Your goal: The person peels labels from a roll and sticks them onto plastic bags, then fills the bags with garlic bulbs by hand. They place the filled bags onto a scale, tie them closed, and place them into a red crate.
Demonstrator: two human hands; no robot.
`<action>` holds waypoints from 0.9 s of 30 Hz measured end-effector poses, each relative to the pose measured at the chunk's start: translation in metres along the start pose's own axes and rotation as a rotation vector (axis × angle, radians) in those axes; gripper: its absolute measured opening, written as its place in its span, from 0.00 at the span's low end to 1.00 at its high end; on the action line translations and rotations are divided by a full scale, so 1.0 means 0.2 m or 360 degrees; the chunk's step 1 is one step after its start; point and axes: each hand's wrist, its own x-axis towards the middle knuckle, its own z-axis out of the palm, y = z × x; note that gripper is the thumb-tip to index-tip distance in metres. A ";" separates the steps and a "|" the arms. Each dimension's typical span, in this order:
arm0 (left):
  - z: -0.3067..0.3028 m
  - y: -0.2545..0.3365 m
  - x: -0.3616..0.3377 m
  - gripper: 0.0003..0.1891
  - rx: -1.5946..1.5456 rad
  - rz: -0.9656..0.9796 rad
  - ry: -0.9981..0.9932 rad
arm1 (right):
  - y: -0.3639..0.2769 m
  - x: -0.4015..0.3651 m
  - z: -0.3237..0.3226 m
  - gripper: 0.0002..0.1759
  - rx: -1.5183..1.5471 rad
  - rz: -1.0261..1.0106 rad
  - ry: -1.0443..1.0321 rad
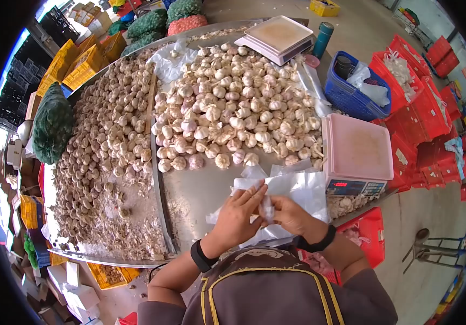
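My left hand (pixel 238 216) and my right hand (pixel 293 218) meet low in the middle of the head view, each with a black band on the wrist. Between them is a bunched clear plastic bag (pixel 267 208), pinched by the fingers of both hands. The left fingers lie long and close together over it; the right fingertips are partly hidden. Flat plastic bags (pixel 306 189) are stacked on the metal table just beneath and beyond my hands. Past them lies a wide heap of pale garlic bulbs (pixel 233 103).
Left of a metal divider (pixel 157 184) lie darker garlic bulbs (pixel 103 130) and loose skins. A pink-topped scale (pixel 358 143) stands right, another scale (pixel 279 35) at the back. Beside the table are a blue basket (pixel 352 92), red crates (pixel 422 119) and a green bottle (pixel 324 39).
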 end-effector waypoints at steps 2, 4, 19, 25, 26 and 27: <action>-0.06 -0.01 -0.02 0.32 -0.0086 -0.0069 -0.0356 | 0.00 0.05 0.04 0.14 -0.0314 0.0030 -0.0121; -0.13 -0.04 -0.05 0.32 -0.0402 -0.0119 -0.0432 | 0.01 0.07 0.05 0.12 -0.0466 0.0013 -0.0228; -0.17 -0.38 -0.52 0.06 -0.0319 -0.0593 -0.0496 | 0.08 0.20 -0.03 0.19 0.0733 0.0082 -0.0395; -0.18 -0.41 -0.61 0.06 -0.1052 -0.0181 -0.0914 | 0.45 0.40 -0.55 0.18 0.1037 -0.0026 0.0847; -0.18 -0.41 -0.61 0.07 -0.1236 -0.0309 -0.1032 | 0.49 0.40 -0.55 0.18 0.1074 -0.0024 0.0943; -0.18 -0.41 -0.60 0.07 -0.1257 -0.0334 -0.1044 | 0.45 0.39 -0.48 0.18 0.1088 0.0002 0.0961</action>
